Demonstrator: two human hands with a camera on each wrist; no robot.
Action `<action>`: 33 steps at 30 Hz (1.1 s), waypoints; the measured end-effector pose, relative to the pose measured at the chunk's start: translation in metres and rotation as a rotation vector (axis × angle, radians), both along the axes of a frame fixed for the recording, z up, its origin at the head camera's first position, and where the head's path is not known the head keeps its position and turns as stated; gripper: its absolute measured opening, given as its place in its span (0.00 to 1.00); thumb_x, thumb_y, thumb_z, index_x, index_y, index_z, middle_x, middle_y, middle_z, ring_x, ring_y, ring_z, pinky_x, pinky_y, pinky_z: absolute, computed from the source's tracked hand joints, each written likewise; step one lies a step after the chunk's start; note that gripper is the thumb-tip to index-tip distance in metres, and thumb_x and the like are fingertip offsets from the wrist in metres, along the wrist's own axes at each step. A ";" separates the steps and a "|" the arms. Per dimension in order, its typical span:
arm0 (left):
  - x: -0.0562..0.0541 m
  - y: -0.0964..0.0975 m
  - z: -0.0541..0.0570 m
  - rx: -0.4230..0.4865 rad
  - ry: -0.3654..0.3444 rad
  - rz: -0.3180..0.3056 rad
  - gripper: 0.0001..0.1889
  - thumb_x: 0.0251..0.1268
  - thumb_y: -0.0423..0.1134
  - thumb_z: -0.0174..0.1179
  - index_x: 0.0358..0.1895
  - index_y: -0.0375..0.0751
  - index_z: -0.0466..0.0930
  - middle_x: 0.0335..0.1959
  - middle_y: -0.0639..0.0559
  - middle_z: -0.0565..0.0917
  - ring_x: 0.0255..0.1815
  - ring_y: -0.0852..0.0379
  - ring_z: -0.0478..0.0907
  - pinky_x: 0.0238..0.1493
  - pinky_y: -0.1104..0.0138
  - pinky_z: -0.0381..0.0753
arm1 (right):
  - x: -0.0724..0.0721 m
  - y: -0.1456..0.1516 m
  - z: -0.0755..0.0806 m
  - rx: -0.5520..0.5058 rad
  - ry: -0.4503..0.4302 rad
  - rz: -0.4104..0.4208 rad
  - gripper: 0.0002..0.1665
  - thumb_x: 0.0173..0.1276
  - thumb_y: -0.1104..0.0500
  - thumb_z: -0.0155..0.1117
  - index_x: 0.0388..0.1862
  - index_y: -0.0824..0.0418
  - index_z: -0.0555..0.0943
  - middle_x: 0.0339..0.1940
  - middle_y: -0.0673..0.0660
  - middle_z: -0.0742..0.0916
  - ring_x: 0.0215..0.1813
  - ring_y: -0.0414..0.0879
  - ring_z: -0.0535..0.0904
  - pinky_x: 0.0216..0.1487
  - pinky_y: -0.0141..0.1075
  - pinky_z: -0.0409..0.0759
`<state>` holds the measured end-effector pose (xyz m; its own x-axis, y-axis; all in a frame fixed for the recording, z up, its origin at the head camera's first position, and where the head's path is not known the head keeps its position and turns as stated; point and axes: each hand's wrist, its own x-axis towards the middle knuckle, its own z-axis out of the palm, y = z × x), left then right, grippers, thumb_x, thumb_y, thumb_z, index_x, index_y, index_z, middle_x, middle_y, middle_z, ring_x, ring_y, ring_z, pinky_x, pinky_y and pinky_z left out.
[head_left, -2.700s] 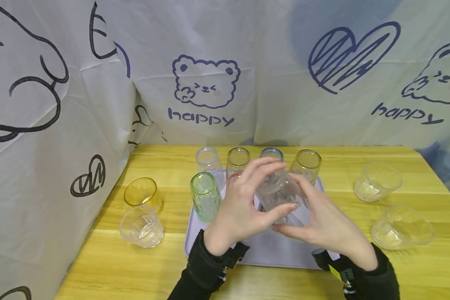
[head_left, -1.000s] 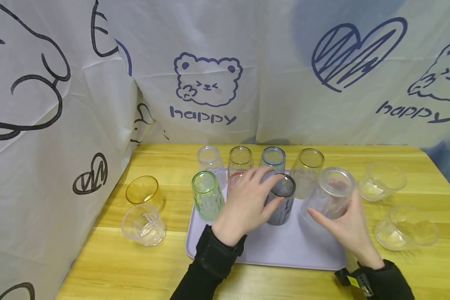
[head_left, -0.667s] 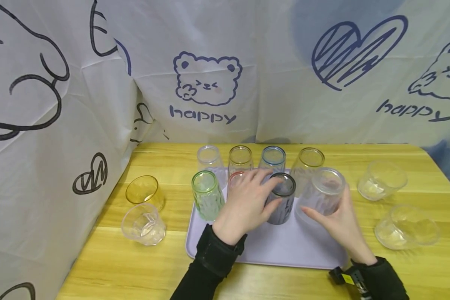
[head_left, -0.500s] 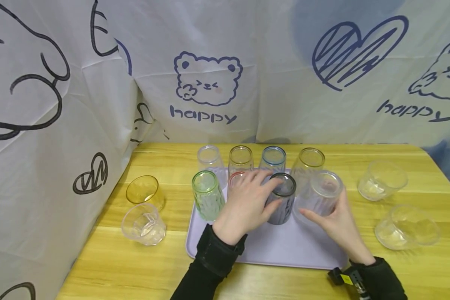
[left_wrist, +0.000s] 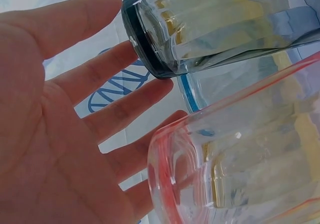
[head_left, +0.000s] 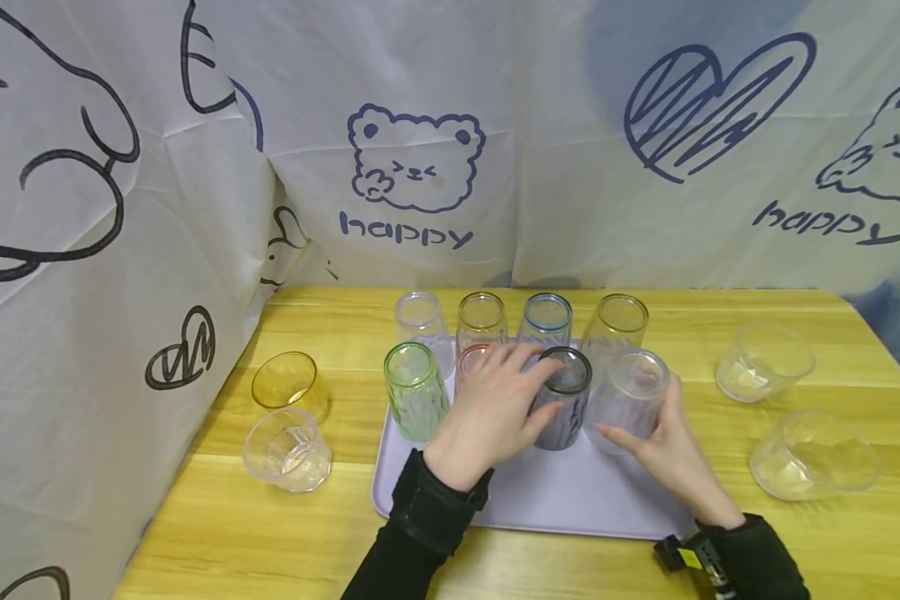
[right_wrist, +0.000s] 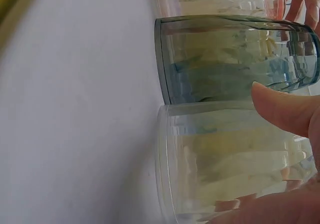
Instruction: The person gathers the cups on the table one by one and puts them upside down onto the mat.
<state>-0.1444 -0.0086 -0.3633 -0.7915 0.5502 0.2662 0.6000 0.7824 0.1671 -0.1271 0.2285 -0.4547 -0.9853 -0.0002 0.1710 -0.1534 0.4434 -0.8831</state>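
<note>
My right hand point(head_left: 678, 454) grips a clear glass point(head_left: 626, 400), thumb at the front, fingers behind its right side. This glass stands mouth down on the lilac tray point(head_left: 570, 508), right against a dark grey glass point(right_wrist: 215, 58). In the left wrist view, the straight, spread fingers of my left hand point(left_wrist: 65, 114) reach to the grey glass's point(left_wrist: 215, 28) base, with the thumb and fingertips right at its edge. The same hand point(head_left: 483, 408) partly hides a red-rimmed glass point(left_wrist: 240, 159) behind it. Left of them stands an upturned green glass point(head_left: 416, 400).
Behind stands a row of upturned glasses: a clear one point(head_left: 420, 321), an amber-rimmed one point(head_left: 482, 321), a blue-rimmed one point(head_left: 546, 317) and a brown-rimmed one point(head_left: 618, 329). On the wooden table point(head_left: 217, 517), a yellow glass point(head_left: 288, 387) and clear glasses point(head_left: 292, 454) point(head_left: 813, 458) stand at the sides.
Both hands held the clear glass earlier; the left then let go and moved to the grey glass. My right hand has brought the clear glass down and leftward, against the grey one.
</note>
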 end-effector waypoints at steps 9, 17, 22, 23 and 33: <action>0.000 -0.002 0.001 -0.002 -0.016 0.008 0.22 0.70 0.53 0.62 0.64 0.55 0.78 0.66 0.53 0.79 0.69 0.51 0.74 0.74 0.56 0.71 | -0.001 0.007 0.004 -0.001 -0.081 0.032 0.62 0.56 0.66 0.77 0.76 0.67 0.43 0.72 0.75 0.64 0.75 0.72 0.59 0.73 0.72 0.54; -0.003 -0.008 0.003 0.005 -0.064 0.047 0.26 0.66 0.51 0.67 0.66 0.54 0.76 0.68 0.52 0.77 0.72 0.49 0.72 0.77 0.54 0.67 | 0.000 0.018 0.014 0.049 -0.262 0.062 0.62 0.58 0.63 0.76 0.76 0.67 0.40 0.75 0.78 0.59 0.78 0.77 0.52 0.74 0.73 0.53; -0.006 -0.011 0.002 0.014 -0.076 0.061 0.26 0.66 0.50 0.67 0.67 0.53 0.76 0.69 0.50 0.76 0.73 0.48 0.70 0.78 0.52 0.65 | 0.001 0.020 0.013 0.103 -0.266 0.058 0.63 0.58 0.63 0.76 0.78 0.68 0.41 0.75 0.78 0.60 0.77 0.79 0.52 0.71 0.75 0.55; -0.006 -0.011 0.002 0.017 -0.077 0.061 0.26 0.66 0.51 0.67 0.67 0.53 0.76 0.69 0.50 0.76 0.73 0.48 0.70 0.78 0.52 0.65 | 0.001 0.020 0.012 0.100 -0.257 0.059 0.63 0.58 0.64 0.76 0.78 0.68 0.41 0.75 0.78 0.61 0.77 0.79 0.52 0.71 0.75 0.55; -0.006 -0.010 0.000 0.001 -0.072 0.065 0.25 0.69 0.55 0.63 0.66 0.53 0.76 0.69 0.51 0.77 0.73 0.49 0.71 0.78 0.52 0.64 | 0.000 0.019 0.011 0.067 -0.208 0.065 0.61 0.57 0.68 0.74 0.78 0.68 0.43 0.75 0.77 0.60 0.78 0.79 0.51 0.71 0.76 0.54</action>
<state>-0.1507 -0.0190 -0.3632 -0.8424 0.4972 0.2077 0.5347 0.8189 0.2085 -0.1275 0.2471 -0.4442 -0.9969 -0.0692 -0.0384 -0.0011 0.4972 -0.8676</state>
